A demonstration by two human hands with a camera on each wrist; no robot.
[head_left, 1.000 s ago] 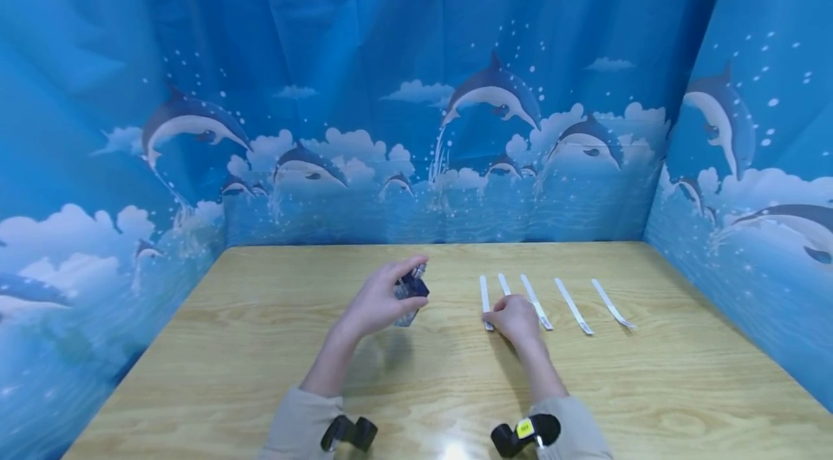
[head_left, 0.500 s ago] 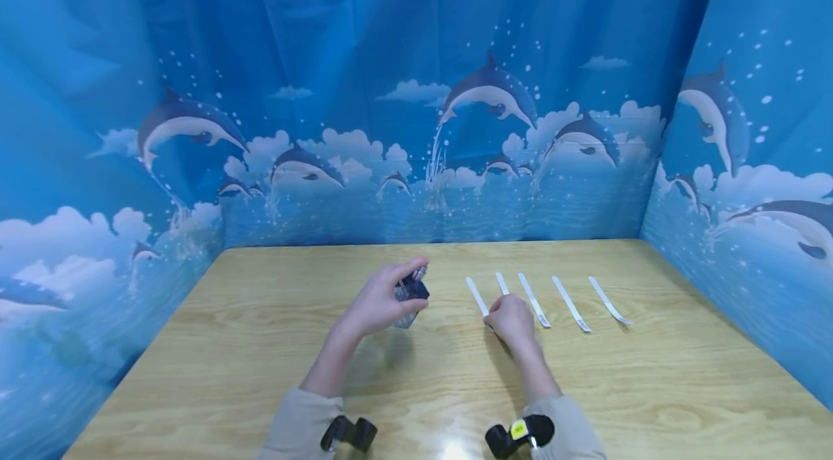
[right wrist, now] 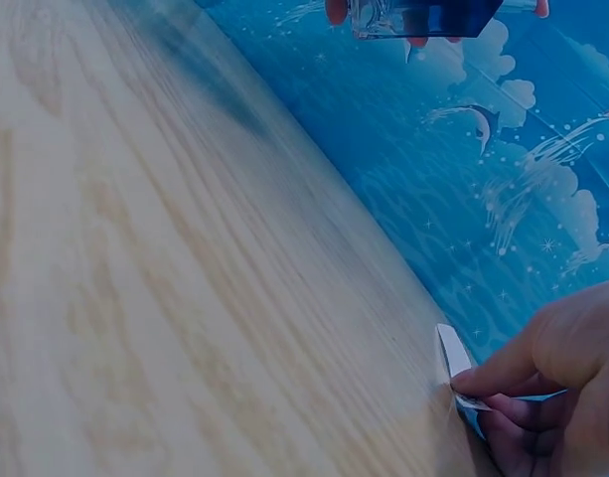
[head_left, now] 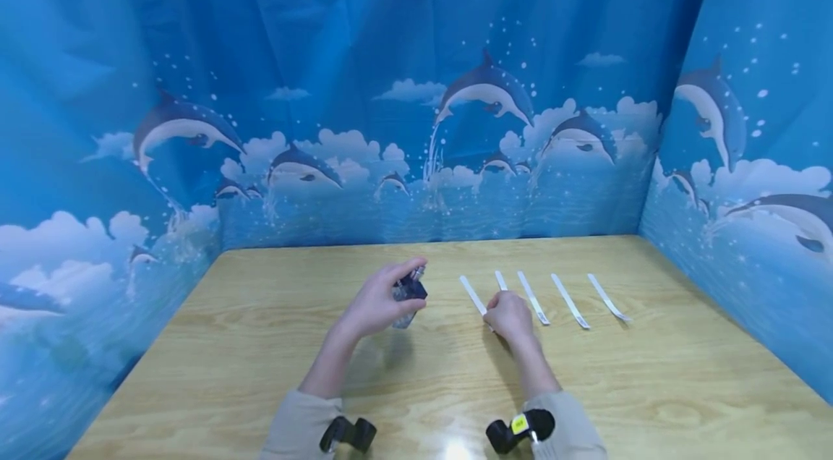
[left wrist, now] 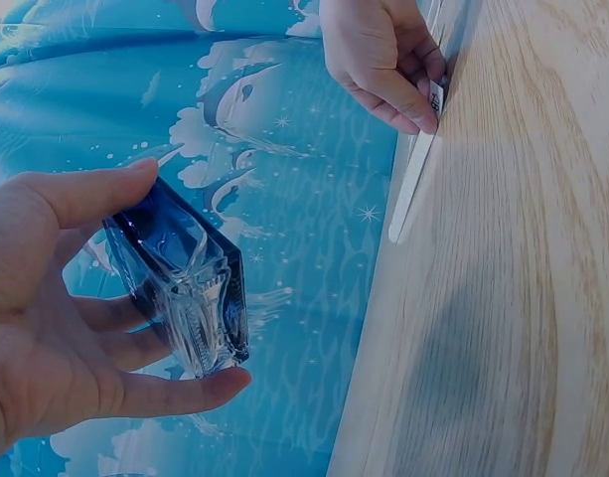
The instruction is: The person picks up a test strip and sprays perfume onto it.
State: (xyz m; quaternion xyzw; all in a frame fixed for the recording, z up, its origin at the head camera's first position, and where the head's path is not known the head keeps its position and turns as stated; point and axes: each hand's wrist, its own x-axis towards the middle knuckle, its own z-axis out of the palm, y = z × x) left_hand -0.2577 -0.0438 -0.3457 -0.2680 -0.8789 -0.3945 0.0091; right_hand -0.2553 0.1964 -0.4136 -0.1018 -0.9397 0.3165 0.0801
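Note:
My left hand [head_left: 376, 307] holds up a faceted glass perfume bottle [left wrist: 190, 273], dark blue at one end and clear at the other, over the table. Thumb and fingers grip it by its two ends, and a small silvery part shows near the thumb in the head view. To the right, my right hand [head_left: 512, 317] pinches the near end of a narrow white paper strip [head_left: 472, 294] between thumb and fingers. That strip slants away to the far left, close over the tabletop; its pinched end carries small print in the left wrist view.
Several more white strips lie in a row on the wooden table [head_left: 260, 344]; one [head_left: 500, 280] is partly behind my right hand, and others, such as a strip [head_left: 569, 300], lie farther right. Blue dolphin-print curtain [head_left: 390, 120] borders the table's back and sides.
The far end of the pinched strip has swung to the left, so it now slants away from its neighbour. The left hand and bottle have stayed in place.

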